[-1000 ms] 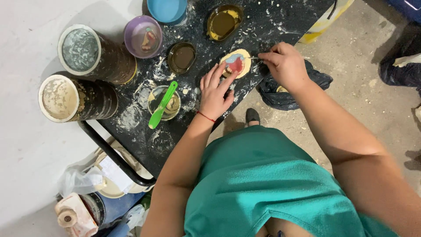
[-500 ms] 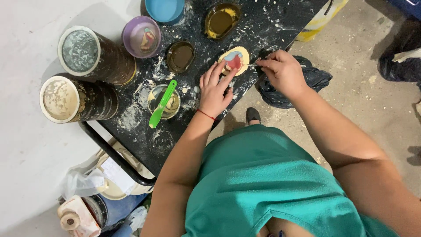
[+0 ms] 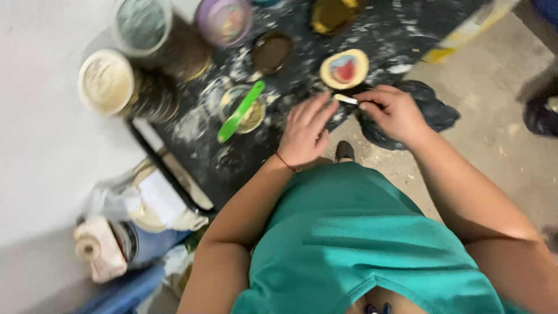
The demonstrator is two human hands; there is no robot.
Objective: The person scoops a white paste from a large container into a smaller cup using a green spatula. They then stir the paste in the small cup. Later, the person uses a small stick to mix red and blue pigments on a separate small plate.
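right hand (image 3: 395, 113) fingers pinch a small white tool (image 3: 346, 99) just below the round painted piece (image 3: 344, 68); left hand (image 3: 305, 131) rests flat, fingers released, on the dark surface (image 3: 232, 157)

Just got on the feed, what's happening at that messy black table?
A person in a teal shirt stands at a black, paint-spattered table. The right hand pinches a small white tool just below a round disc painted red and blue. The left hand lies flat on the table beside it. A green spatula rests across a small pot.
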